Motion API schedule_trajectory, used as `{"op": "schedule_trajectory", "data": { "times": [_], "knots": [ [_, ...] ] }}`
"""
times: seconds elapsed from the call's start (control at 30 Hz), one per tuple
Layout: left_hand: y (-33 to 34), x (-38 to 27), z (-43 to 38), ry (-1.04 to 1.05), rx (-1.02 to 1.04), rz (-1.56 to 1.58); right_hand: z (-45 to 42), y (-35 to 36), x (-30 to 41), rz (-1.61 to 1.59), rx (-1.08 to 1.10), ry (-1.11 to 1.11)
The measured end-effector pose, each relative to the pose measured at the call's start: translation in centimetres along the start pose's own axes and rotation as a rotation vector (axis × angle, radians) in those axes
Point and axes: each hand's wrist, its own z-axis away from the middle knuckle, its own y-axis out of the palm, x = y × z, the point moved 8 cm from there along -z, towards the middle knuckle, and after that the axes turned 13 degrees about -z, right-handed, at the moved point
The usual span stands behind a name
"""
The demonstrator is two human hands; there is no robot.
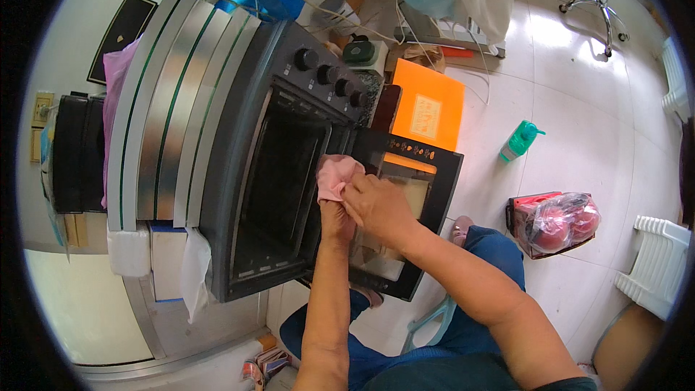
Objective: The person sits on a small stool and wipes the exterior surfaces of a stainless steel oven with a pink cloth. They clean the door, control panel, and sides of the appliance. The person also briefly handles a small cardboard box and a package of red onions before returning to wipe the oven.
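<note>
A pink cloth [337,176] is bunched at my left hand [337,221], covering most of its fingers. My right hand [374,201] pinches the lower right side of the same cloth. Both hands are together in front of the open cavity of a black countertop oven [282,184], above its lowered glass door [421,217]. The oven has several round knobs [327,74] along its control panel. Inside, the cavity looks dark, with small light specks along the near part.
An orange box [429,103] lies beside the oven door. On the tiled floor stand a green pump bottle [519,141] and a crate [513,217] with plastic-wrapped red things. White stools [659,260] are at the right. Loose cables hang near the oven's far end.
</note>
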Motion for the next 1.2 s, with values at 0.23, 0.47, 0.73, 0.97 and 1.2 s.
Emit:
{"op": "schedule_trajectory", "data": {
  "times": [0.23, 0.47, 0.73, 0.97, 1.2],
  "knots": [
    [-2.7, -0.3, -3.1, 0.426, 0.087, -1.106, 1.7, 1.8, 5.1, -0.149, 0.151, -0.211],
    [-0.2, -4.6, -2.7, 0.137, 0.003, -0.249, 0.7, 1.8, 4.1, -0.329, 0.25, -0.153],
    [0.2, -10.1, -1.5, 0.57, -0.162, -0.571, -1.0, -0.5, 2.8, -0.458, -0.011, -0.044],
    [3.0, -8.1, 0.1, 0.243, 0.049, 0.063, -0.7, -2.5, -0.2, -0.524, -0.139, 0.259],
    [5.3, -3.1, 3.9, -0.181, 0.249, 0.523, -1.3, -3.1, -2.0, -0.352, -0.213, 0.172]
  ]
}}
